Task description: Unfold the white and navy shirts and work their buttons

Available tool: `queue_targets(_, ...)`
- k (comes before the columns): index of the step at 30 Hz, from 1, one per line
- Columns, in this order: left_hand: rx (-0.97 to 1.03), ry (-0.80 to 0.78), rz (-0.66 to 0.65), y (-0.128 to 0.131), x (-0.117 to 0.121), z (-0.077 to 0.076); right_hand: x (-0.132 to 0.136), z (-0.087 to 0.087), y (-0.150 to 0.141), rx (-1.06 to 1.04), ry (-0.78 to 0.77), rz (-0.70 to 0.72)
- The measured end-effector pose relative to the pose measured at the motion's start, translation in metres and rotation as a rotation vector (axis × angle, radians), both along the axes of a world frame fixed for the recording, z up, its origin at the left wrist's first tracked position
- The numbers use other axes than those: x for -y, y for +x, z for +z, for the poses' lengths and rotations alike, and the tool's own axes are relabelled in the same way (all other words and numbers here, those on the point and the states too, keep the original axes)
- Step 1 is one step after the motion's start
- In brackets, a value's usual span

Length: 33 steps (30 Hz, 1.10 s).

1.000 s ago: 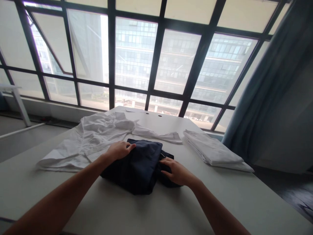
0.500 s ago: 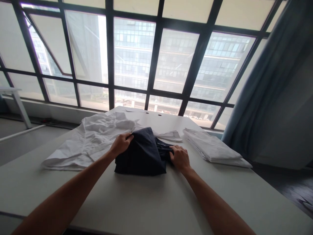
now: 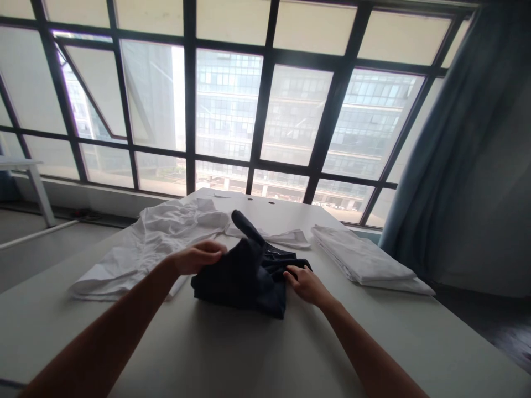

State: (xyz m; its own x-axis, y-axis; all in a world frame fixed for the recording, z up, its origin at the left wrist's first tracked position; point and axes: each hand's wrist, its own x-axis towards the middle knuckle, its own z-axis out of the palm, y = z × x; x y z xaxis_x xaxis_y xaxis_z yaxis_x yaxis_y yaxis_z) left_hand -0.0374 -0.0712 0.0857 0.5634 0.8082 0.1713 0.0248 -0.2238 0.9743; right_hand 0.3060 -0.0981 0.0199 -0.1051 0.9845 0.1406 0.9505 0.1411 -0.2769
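Observation:
A dark navy garment (image 3: 236, 282) lies partly folded in a bundle on the white table, with one narrow flap standing up at its back. At its upper left edge is my left hand (image 3: 202, 257), closed in a pinch on the cloth; its fingertips are a little blurred. My right hand (image 3: 305, 281) grips the gathered cloth on the garment's right side, thumb and fingers pressed together. Whether the bundle is a shirt or another garment I cannot tell.
The white table (image 3: 232, 359) carries a crumpled white garment (image 3: 166, 226) on the left, a folded white cloth (image 3: 286, 237) behind the bundle and a stack of folded white fabric (image 3: 365, 254) on the right. Beyond stand tall windows and a blue-grey curtain (image 3: 440, 155).
The broad raised panel of the navy garment has dropped and crumpled, leaving a narrow flap upright. My left hand has moved slightly left and down; the right hand sits a bit lower.

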Motion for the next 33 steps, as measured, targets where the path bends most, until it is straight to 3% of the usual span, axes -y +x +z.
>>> queue_targets(2, -0.038, -0.051, -0.226, -0.012, 0.007, 0.011, -0.009, -0.008, 0.008, -0.002, -0.022, 0.002)
queue_targets(3, -0.043, -0.057, -0.271, -0.014, 0.008, 0.015, -0.013, -0.011, 0.011, 0.001, -0.033, -0.007)
queue_targets(6, -0.085, 0.047, -0.152, 0.000, 0.007, 0.013, -0.020, -0.017, 0.016, 0.018, -0.064, -0.032)
queue_targets(9, -0.330, 0.290, -0.034, 0.029, 0.004, -0.008, -0.025, -0.021, 0.018, 0.031, -0.067, -0.035)
queue_targets(13, -0.579, 0.601, -0.062, 0.052, 0.005, -0.036, -0.030, -0.027, 0.029, 0.074, -0.016, -0.090)
queue_targets(16, -0.775, 0.677, -0.040, 0.053, 0.006, -0.042, -0.031, -0.026, 0.037, 0.125, 0.029, -0.166)
queue_targets(19, -0.911, 0.685, 0.005, 0.053, 0.008, -0.039, -0.024, -0.012, 0.034, 0.088, 0.110, -0.237)
queue_targets(22, -1.007, 0.674, 0.056, 0.060, 0.011, -0.040, -0.009, 0.006, 0.014, -0.074, 0.231, -0.138)
queue_targets(25, -1.084, 0.613, 0.120, 0.069, 0.017, -0.043, 0.007, 0.012, -0.012, -0.147, 0.153, 0.124)
queue_targets(27, -1.091, 0.556, 0.124, 0.071, 0.019, -0.044, 0.014, 0.009, -0.025, -0.105, 0.062, 0.226)
queue_targets(30, -1.040, 0.446, 0.069, 0.064, 0.017, -0.042, 0.015, 0.004, -0.029, -0.038, 0.008, 0.246)
queue_targets(33, -0.998, 0.376, 0.055, 0.049, 0.010, -0.038, 0.009, 0.008, -0.013, 0.003, 0.002, 0.187)
